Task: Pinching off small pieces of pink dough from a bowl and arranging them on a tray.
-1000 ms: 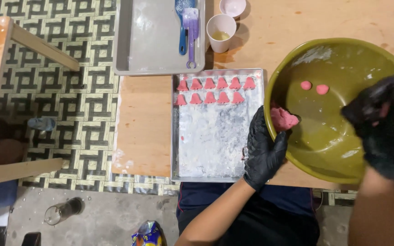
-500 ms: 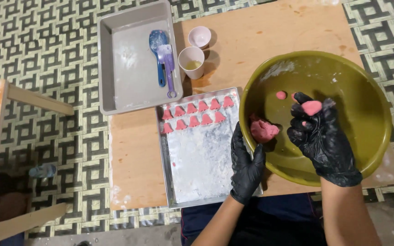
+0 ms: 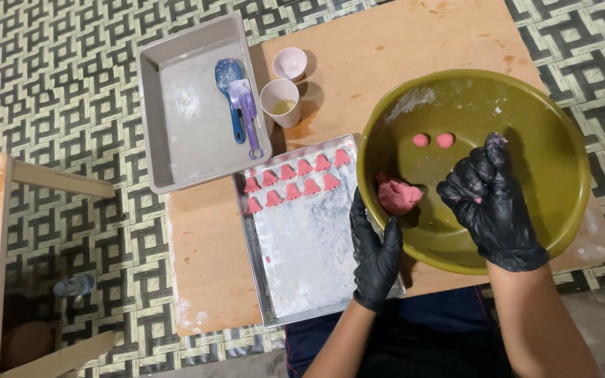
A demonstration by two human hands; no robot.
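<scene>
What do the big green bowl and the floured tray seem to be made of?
The green bowl looks like glossy plastic: one even olive colour with soft highlights. The floured tray seems thin bare metal, probably aluminium: grey, dull sheen on its raised rim.

Olive-green bowl (image 3: pixel 526 112): round, upright, on the right of the worktop, flour smears on its inner wall. Pink dough lump (image 3: pixel 398 196): irregular, resting against the bowl's left inner wall. Two small pink dough balls (image 3: pixel 433 140): side by side, just apart, on the far part of the bowl's floor.
</scene>
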